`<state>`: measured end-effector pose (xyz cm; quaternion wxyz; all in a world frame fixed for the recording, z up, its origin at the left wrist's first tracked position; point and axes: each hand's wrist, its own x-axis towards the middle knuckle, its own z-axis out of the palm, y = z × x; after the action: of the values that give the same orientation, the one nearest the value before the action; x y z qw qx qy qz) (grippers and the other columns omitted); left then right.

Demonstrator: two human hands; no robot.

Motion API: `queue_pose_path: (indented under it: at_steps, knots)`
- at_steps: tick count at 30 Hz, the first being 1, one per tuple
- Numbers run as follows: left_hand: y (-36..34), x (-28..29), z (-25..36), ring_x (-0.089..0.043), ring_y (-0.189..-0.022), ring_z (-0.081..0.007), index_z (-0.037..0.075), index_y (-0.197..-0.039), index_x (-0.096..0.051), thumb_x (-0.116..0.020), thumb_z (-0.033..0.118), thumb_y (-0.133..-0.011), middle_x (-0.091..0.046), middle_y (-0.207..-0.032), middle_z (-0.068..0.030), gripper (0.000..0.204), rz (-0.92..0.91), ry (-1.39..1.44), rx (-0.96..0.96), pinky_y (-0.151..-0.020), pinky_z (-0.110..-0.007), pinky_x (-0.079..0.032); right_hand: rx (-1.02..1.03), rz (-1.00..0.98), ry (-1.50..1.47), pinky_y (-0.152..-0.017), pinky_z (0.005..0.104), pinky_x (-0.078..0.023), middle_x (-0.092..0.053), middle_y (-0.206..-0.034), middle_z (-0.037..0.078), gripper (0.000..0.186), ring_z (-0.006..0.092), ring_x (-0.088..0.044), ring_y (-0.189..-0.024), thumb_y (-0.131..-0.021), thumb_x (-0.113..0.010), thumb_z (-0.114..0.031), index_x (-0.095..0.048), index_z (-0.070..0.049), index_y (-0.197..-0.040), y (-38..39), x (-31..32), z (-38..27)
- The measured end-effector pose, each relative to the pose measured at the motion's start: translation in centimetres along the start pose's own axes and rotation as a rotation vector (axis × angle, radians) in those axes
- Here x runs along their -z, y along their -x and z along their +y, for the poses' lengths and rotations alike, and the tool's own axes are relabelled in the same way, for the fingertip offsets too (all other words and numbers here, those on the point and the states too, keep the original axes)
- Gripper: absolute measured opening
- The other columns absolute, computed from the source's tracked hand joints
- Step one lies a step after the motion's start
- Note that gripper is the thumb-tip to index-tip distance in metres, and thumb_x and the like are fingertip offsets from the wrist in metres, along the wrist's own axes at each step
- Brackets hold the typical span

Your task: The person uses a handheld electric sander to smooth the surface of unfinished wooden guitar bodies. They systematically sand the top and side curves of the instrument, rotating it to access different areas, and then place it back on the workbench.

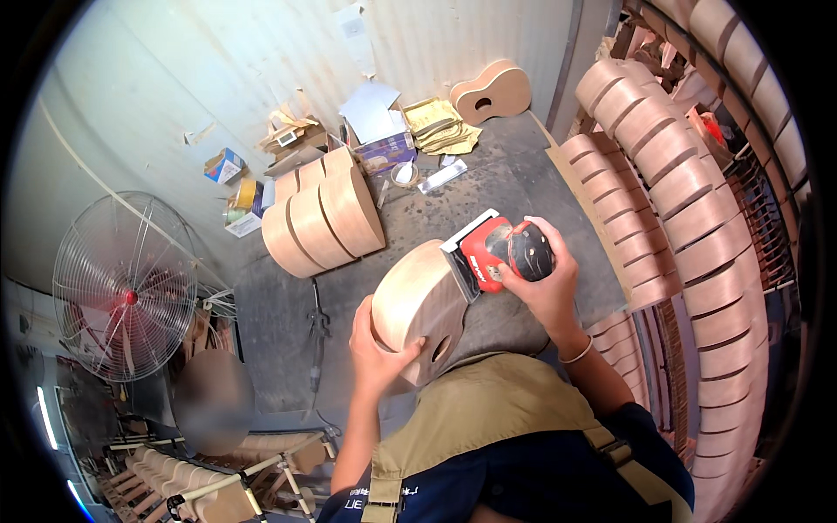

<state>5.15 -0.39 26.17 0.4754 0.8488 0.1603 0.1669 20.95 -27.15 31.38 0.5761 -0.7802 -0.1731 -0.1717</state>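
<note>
A pale wooden ukulele body (413, 295) stands on its edge near my apron, its round sound hole partly visible. My left hand (381, 355) grips its left end, fingers on the curved side and thumb over the face by the hole. In my right hand (554, 283) is a red and black electric sander (504, 254). The sander's flat pad meets or lies very close to the upper right edge of the body; exact contact is hard to tell. My right fingers wrap round the black rear of the sander.
On the dark worktable (523, 166) stand several upright wooden bodies (323, 218). Behind them are boxes, yellow sandpaper sheets (440, 125) and a guitar-shaped body (491, 91). A cable connector (316, 327) lies left. A large fan (127, 286) stands far left; rows of bodies (711, 253) fill the right.
</note>
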Motion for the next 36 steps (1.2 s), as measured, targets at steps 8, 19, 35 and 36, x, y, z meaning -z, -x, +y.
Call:
queue_pose_path:
  at_steps: [8,19,35,36]
  knots:
    - [-1.1,-0.5,1.1,-0.07,-0.131,-0.0365,-0.001,-0.153,-0.056,-0.103,0.025,-0.064,-0.068,-0.145,-0.022,0.104,-0.017,-0.02,-0.033,-0.112,-0.047,-0.056,0.117,-0.105,0.007,-0.098,0.0375,-0.062,-0.077,-0.123,0.015,0.076,0.0267,-0.078,-0.111,-0.073,-0.098,-0.008,-0.067,-0.004,-0.143,1.1,-0.2,-3.2]
    - [-0.9,-0.5,0.0,-0.073,-0.123,-0.0299,-0.001,-0.152,-0.056,-0.103,0.028,-0.064,-0.07,-0.138,-0.0177,0.104,0.028,-0.031,-0.094,-0.106,-0.043,-0.06,0.165,-0.022,0.116,-0.099,0.0433,-0.062,-0.075,-0.128,0.019,0.073,0.036,-0.076,-0.114,-0.073,-0.096,-0.008,-0.069,-0.003,-0.141,1.0,-0.5,-2.4]
    - [-0.3,-1.2,2.2,-0.071,-0.124,-0.0397,0.0,-0.15,-0.057,-0.101,0.021,-0.062,-0.07,-0.134,-0.0217,0.1,0.029,-0.065,-0.124,-0.107,-0.048,-0.057,-0.005,-0.346,0.067,-0.1,0.0352,-0.06,-0.082,-0.117,0.011,0.071,0.0174,-0.077,-0.109,-0.07,-0.095,-0.011,-0.074,-0.004,-0.137,-5.5,2.3,-3.8]
    - [-0.3,-1.2,2.2,-0.071,-0.124,-0.0397,0.0,-0.15,-0.057,-0.101,0.021,-0.062,-0.07,-0.134,-0.0217,0.1,0.03,-0.066,-0.128,-0.107,-0.048,-0.057,0.011,-0.376,0.067,-0.1,0.0339,-0.06,-0.081,-0.117,0.01,0.071,0.0145,-0.076,-0.108,-0.07,-0.094,-0.009,-0.073,-0.003,-0.138,-5.6,2.3,-4.0]
